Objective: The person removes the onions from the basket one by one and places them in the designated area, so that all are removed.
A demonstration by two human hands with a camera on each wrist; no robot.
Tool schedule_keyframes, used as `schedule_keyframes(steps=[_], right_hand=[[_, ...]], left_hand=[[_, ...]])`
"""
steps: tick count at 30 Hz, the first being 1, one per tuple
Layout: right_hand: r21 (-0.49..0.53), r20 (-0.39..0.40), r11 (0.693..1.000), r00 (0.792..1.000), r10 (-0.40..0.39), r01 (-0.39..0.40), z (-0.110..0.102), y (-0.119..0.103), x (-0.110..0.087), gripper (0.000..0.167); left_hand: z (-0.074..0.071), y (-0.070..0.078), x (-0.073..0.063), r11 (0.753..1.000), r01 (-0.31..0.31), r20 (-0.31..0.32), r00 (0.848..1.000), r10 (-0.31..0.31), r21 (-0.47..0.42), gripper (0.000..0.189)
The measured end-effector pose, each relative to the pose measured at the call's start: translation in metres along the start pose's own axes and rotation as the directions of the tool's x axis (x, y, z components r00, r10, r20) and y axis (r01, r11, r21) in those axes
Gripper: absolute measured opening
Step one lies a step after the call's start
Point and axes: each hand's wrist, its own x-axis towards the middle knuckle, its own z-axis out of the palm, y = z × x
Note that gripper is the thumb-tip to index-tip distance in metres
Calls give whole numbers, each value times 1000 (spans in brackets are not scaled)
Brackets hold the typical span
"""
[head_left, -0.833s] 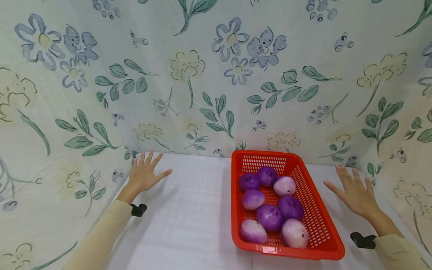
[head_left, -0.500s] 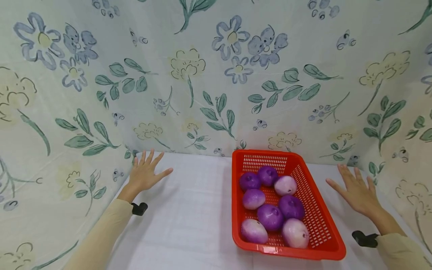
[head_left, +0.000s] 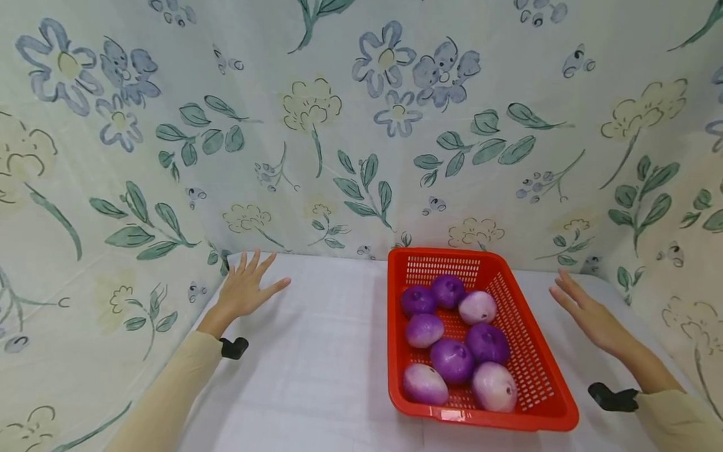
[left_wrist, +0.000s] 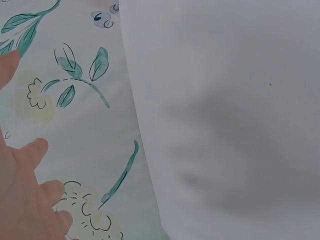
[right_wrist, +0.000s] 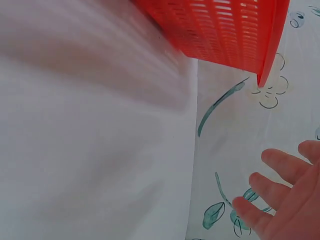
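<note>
A red slotted plastic basket (head_left: pixel 452 415) stands on the white cloth right of centre, with several purple onions (head_left: pixel 452 361) inside, some dark and some pale. My left hand (head_left: pixel 241 292) is held over the cloth at the far left, fingers spread and touching nothing. To the right of the basket, my right hand (head_left: pixel 590 317) is turned partly edge-on, its fingers extended towards the basket's far right corner, holding nothing. The left wrist view has the left hand (left_wrist: pixel 30 200) at its left edge. In the right wrist view, the right hand (right_wrist: pixel 295 200) is apart from the basket wall (right_wrist: pixel 225 35).
The white cloth (head_left: pixel 322 339) covers the table, and its wide part lies between the left hand and the basket. Floral fabric (head_left: pixel 260 163) hangs as a wall behind the table and along both sides. Each wrist bears a black strap mount (head_left: pixel 234 348).
My right hand has rotated from palm-down with spread fingers to a more edge-on pose, fingers closer together. My left hand and the basket of onions stay in place; the view shifts slightly.
</note>
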Motion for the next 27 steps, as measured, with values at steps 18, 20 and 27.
schedule_keyframes(steps=[18,20,27], right_hand=[[210,7,974,996,-86,83,28,-20,-10,65],[256,15,964,997,-82,75,29,-20,-10,65],[373,45,928,999,-30,11,35,-24,-13,67]], left_hand=[[-2,29,0,987,-25,55,998,34,-161,93],[-3,34,1,983,-36,60,997,48,-179,93],[-13,59,0,972,-94,68,992,111,-215,89]])
